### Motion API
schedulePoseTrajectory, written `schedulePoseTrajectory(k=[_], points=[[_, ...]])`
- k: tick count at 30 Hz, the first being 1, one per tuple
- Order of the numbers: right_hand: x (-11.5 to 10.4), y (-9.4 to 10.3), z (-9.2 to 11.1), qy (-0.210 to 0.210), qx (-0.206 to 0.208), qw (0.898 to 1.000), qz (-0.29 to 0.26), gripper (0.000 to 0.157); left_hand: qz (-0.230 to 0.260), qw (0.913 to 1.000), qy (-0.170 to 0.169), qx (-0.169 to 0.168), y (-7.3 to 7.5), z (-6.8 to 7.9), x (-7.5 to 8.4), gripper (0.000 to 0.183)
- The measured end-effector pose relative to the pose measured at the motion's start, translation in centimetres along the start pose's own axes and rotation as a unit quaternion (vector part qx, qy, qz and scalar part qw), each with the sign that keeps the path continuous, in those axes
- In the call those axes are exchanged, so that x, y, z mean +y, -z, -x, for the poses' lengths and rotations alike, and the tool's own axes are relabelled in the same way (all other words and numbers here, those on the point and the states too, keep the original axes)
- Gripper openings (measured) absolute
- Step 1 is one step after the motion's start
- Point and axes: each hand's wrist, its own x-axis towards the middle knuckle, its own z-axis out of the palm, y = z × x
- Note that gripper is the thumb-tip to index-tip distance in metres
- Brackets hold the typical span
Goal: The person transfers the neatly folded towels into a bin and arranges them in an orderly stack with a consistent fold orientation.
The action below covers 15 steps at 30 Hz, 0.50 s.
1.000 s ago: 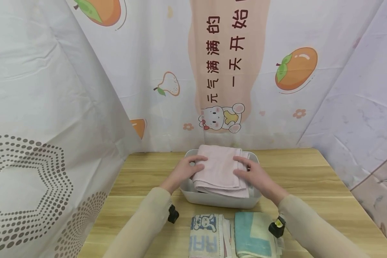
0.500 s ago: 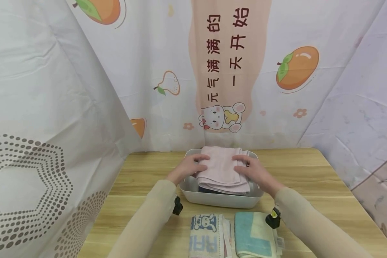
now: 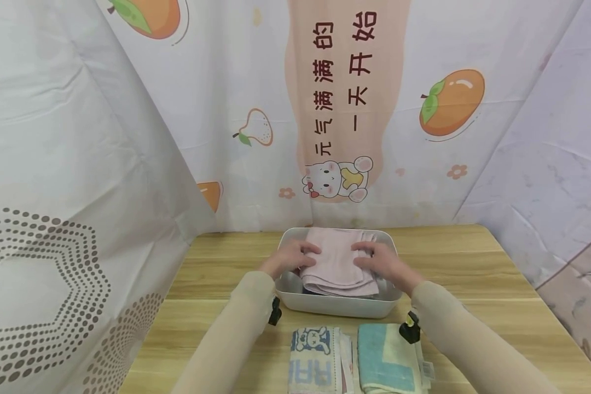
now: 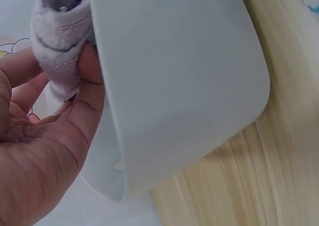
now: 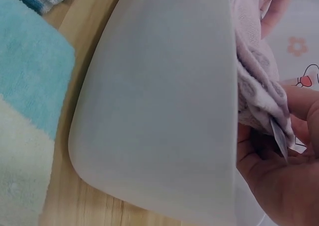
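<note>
A folded pale pink towel [image 3: 336, 260] lies within the white bin [image 3: 335, 307], its near folds just inside the front wall. My left hand [image 3: 291, 256] grips its left edge, fingers on top; in the left wrist view the thumb sits under the fold [image 4: 60, 47], beside the bin's rim. On the opposite edge my right hand [image 3: 381, 260] pinches the towel, and the right wrist view shows its layers [image 5: 261, 86] and a small tag [image 5: 279, 139] between fingers and thumb. A strip of something dark shows beneath the towel; the rest of it is hidden.
In front of the bin lie two folded towels on the wooden table [image 3: 226, 257]: a cream and blue one with a bear pattern [image 3: 315, 358] and a teal and cream one [image 3: 388, 358]. A printed curtain [image 3: 246, 180] hangs behind the table.
Both hands have lowered the pink towel further into the bin and brought it slightly nearer the middle. More of the bin's back rim shows now. The two towels in front have stayed put.
</note>
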Motion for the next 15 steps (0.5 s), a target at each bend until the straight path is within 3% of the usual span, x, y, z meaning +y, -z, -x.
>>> schedulePoseTrajectory(k=[8,15], points=[[0.39,-0.59,0.02,-0.009,-0.038,0.999,0.014,0.053,-0.042,0.9983,0.015,-0.037,-0.61,0.01,-0.45,0.044],[0.44,-0.89,-0.04,-0.004,-0.043,0.999,0.019,0.055,-0.061,0.9968,0.019,-0.049,-0.87,0.04,-0.26,0.067]])
